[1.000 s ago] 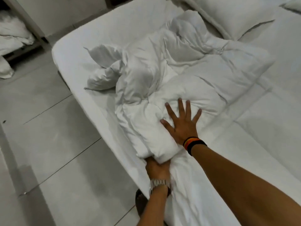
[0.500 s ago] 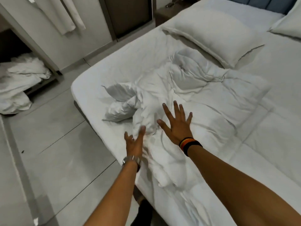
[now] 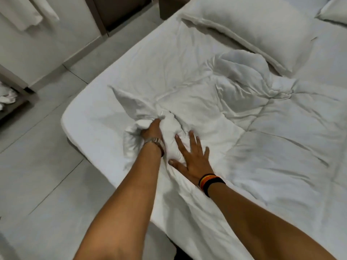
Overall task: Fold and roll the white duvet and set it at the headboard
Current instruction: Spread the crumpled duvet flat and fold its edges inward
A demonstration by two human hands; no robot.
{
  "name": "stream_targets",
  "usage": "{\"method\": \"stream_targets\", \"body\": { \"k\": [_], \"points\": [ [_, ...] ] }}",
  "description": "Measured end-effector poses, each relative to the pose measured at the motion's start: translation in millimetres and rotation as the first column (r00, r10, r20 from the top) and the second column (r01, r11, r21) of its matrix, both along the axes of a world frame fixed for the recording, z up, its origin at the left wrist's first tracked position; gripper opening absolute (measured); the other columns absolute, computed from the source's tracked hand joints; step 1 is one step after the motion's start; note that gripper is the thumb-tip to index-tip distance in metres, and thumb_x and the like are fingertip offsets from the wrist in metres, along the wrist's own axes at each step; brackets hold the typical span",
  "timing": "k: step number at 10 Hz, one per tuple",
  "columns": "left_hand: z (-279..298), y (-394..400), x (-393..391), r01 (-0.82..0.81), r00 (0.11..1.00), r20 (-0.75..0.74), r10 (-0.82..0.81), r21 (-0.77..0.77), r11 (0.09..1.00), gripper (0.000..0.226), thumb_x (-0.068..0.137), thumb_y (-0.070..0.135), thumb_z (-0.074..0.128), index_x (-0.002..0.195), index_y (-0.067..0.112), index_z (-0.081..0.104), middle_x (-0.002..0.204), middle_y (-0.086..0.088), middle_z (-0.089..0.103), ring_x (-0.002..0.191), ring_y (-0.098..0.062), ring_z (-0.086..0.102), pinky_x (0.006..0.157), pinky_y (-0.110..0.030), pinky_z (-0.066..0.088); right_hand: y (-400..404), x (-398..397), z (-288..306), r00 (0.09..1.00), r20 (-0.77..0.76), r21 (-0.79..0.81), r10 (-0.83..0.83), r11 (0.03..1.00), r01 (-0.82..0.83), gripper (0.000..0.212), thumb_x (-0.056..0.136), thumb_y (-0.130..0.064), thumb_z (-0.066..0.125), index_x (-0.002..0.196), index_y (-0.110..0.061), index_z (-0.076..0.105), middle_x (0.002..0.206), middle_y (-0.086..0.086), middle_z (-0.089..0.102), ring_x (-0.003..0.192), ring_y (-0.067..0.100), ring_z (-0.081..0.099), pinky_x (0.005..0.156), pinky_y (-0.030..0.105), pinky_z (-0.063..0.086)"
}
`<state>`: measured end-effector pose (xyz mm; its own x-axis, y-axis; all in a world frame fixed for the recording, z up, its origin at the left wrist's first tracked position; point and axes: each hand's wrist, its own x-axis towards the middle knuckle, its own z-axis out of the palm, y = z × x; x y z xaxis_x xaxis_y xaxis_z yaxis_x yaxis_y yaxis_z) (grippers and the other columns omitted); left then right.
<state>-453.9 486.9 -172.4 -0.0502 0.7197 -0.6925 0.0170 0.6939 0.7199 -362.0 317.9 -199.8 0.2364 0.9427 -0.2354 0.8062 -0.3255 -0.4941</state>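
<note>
Your left hand (image 3: pixel 153 129) has a closed grip on a bunched corner of the duvet (image 3: pixel 234 117), which lies crumpled across the bed (image 3: pixel 90 117); your right hand (image 3: pixel 194 159) presses it flat, fingers spread, holding nothing. Draw that corner toward 1 o'clock, smoothing as you fold. No readable writing shows.

left hand (image 3: pixel 152 130) fingers buried in duvet (image 3: pixel 234 117) folds, second pillow (image 3: pixel 333 13) cut off top right
</note>
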Motion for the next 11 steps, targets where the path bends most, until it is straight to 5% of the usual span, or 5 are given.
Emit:
{"method": "stream_targets", "body": {
  "k": [2, 5, 7, 9, 11],
  "points": [
    [62.3, 74.1, -125.9, -0.336, 0.928, 0.279, 0.246, 0.345, 0.876, 0.046, 0.074, 0.021, 0.087, 0.115, 0.006, 0.072, 0.112, -0.006, 0.076, 0.104, -0.020, 0.072, 0.093, -0.035, 0.059, 102.2, -72.8, 56.7, 0.982, 0.059, 0.157, 0.177, 0.970, -0.184, 0.090, 0.085, -0.090, 0.029, 0.158, -0.055, -0.010, 0.172, 0.000, -0.021, 0.158, 0.034, -0.014, 0.119, 0.071, 0.001],
    [19.4, 122.4, -249.4, -0.200, 0.934, -0.309, 0.177, -0.044, 0.979, 0.150, 0.050, 0.083, 0.081, 0.164, 0.014, 0.009, 0.167, -0.014, 0.027, 0.147, -0.039, 0.036, 0.120, -0.057, 0.030, 131.1, -103.9, 26.0, 0.999, 0.003, -0.052, 0.033, 0.998, -0.033, 0.082, 0.090, -0.087, 0.027, 0.157, -0.059, -0.011, 0.169, -0.005, -0.028, 0.157, 0.025, -0.023, 0.121, 0.066, -0.008],
    [5.4, 275.2, -208.9, 0.484, 0.591, -0.771, -0.238, 0.103, 0.869, 0.156, 0.043, 0.111, 0.036, 0.163, 0.024, -0.012, 0.173, -0.011, -0.003, 0.158, -0.031, -0.010, 0.118, -0.057, -0.020, 288.6, -102.6, 17.9, 0.984, 0.065, 0.074, -0.169, 0.984, 0.164, 0.083, 0.091, -0.085, 0.025, 0.159, -0.054, -0.012, 0.168, -0.001, -0.033, 0.154, 0.029, -0.030, 0.116, 0.070, -0.012],
    [-41.3, 345.2, -150.8, 0.894, 0.388, -0.588, -0.709, 0.055, 0.444, 0.150, 0.053, 0.078, 0.084, 0.163, 0.033, -0.007, 0.155, -0.010, 0.048, 0.136, -0.034, 0.052, 0.104, -0.038, 0.048, 355.1, -108.4, -49.3, 0.942, 0.197, -0.123, -0.271, 0.947, 0.298, 0.081, 0.094, -0.083, 0.019, 0.158, -0.051, -0.019, 0.166, 0.001, -0.037, 0.155, 0.036, -0.027, 0.114, 0.079, 0.003],
    [-19.3, 375.9, -148.8, 0.857, 0.502, -0.646, -0.575, 0.282, 0.431, 0.105, 0.082, 0.034, 0.084, 0.163, 0.030, 0.017, 0.131, -0.014, 0.068, 0.114, -0.038, 0.066, 0.082, -0.027, 0.045, 393.3, -117.0, -38.4, 0.919, 0.190, -0.091, -0.345, 0.926, 0.366, 0.078, 0.095, -0.081, 0.019, 0.159, -0.051, -0.014, 0.168, 0.005, -0.031, 0.156, 0.037, -0.022, 0.113, 0.080, 0.004]
  ]
}}
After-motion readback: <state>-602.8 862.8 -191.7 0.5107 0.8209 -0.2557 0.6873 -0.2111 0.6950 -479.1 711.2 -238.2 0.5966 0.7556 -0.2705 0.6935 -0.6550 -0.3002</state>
